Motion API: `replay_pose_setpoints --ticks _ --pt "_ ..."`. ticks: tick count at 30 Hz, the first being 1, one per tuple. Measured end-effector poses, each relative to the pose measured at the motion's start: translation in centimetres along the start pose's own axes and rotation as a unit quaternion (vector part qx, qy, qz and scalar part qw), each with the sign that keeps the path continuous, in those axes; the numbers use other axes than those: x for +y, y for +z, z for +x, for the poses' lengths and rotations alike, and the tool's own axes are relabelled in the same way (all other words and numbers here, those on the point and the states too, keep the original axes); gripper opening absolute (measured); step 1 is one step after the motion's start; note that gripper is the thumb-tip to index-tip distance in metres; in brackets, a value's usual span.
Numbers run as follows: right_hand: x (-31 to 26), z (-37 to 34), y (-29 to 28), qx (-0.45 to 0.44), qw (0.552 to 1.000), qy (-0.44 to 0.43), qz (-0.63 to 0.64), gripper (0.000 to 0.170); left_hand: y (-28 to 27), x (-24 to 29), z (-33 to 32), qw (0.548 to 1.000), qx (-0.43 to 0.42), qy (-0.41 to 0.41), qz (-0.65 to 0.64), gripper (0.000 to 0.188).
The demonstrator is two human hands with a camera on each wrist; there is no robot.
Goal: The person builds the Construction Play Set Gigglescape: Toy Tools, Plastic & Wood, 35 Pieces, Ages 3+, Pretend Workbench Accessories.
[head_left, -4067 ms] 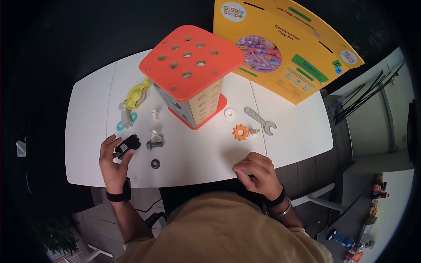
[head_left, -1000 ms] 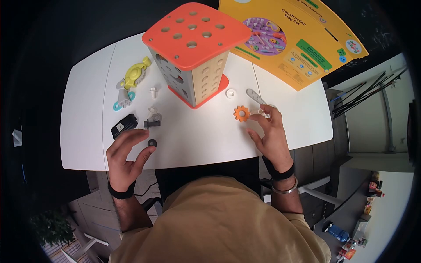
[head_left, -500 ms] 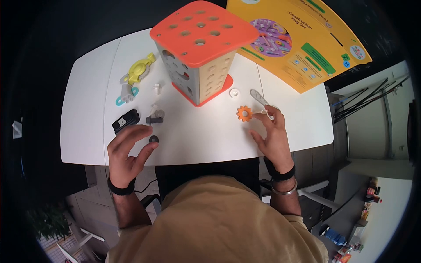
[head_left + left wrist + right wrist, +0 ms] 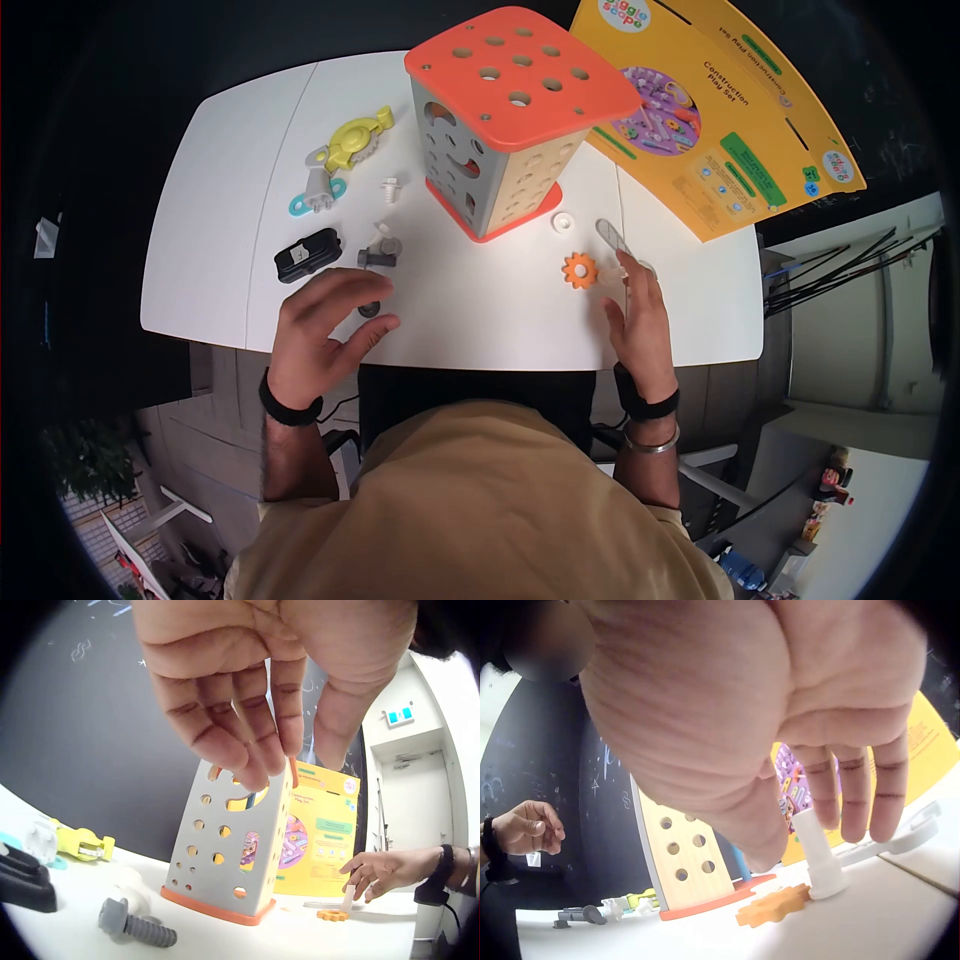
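My left hand (image 4: pixel 325 330) hovers at the table's front edge, fingers loosely bent and thumb apart, with nothing in it. Its fingers partly cover a dark grey nut (image 4: pixel 370 309). Beyond them lie a grey bolt (image 4: pixel 139 926) and a black case (image 4: pixel 308 255). On the other side, my right hand (image 4: pixel 645 335) reaches over the table with fingers extended. A white peg (image 4: pixel 819 859) stands upright close to its fingers, beside an orange gear (image 4: pixel 579 271). Behind the fingers lies a grey toy wrench (image 4: pixel 896 846), partly hidden by the hand in the head view.
A tall toy box with holes and an orange top (image 4: pixel 520 75) stands at mid-table. Behind it leans a yellow carton (image 4: pixel 740 120). A white ring (image 4: pixel 563 223), a white bolt (image 4: pixel 390 189) and a yellow toy saw (image 4: pixel 355 142) lie around it.
The left hand has let go of the black case, now on the table, and moved right toward the nut. The right hand has opened and reached forward beside the gear. The head view has shifted.
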State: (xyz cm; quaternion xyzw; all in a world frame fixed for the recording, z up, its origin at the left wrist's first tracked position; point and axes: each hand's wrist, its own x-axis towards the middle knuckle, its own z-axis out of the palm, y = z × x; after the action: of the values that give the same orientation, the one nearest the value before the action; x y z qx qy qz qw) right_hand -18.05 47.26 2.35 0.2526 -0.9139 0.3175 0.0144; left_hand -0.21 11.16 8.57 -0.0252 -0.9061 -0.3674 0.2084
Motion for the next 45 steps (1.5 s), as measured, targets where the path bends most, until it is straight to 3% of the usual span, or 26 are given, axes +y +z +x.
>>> replay_pose_setpoints --ticks 6,21,31,34,37,42,45 --pt "-0.3 1.0 0.5 -0.017 0.996 -0.061 -0.058 0.056 0.7 0.2 0.0 1.000 -0.020 -0.003 -0.016 0.036" --pt "0.7 2.0 3.1 -0.054 0.992 -0.071 -0.084 0.021 4.1 0.9 -0.3 0.996 -0.079 0.034 -0.039 0.029" --pt "0.0 1.9 2.9 -0.084 0.993 -0.049 -0.070 0.022 5.7 0.5 -0.6 0.991 -0.122 0.039 -0.032 0.034" --pt "0.0 1.7 3.1 -0.067 0.993 -0.080 -0.061 0.021 5.6 0.3 -0.6 0.992 -0.121 0.032 -0.027 0.035" --pt "-0.7 1.4 2.8 -0.085 0.995 -0.041 -0.005 0.022 5.7 0.3 -0.5 0.991 -0.124 0.030 -0.030 0.035" --pt "-2.6 0.7 2.5 -0.074 0.984 -0.112 0.115 0.029 6.2 0.3 -0.3 0.991 -0.126 0.048 -0.025 0.041" --pt "-4.8 0.3 2.0 -0.087 0.974 -0.134 0.157 0.031 6.6 1.4 0.1 0.991 -0.125 0.007 -0.041 0.053"
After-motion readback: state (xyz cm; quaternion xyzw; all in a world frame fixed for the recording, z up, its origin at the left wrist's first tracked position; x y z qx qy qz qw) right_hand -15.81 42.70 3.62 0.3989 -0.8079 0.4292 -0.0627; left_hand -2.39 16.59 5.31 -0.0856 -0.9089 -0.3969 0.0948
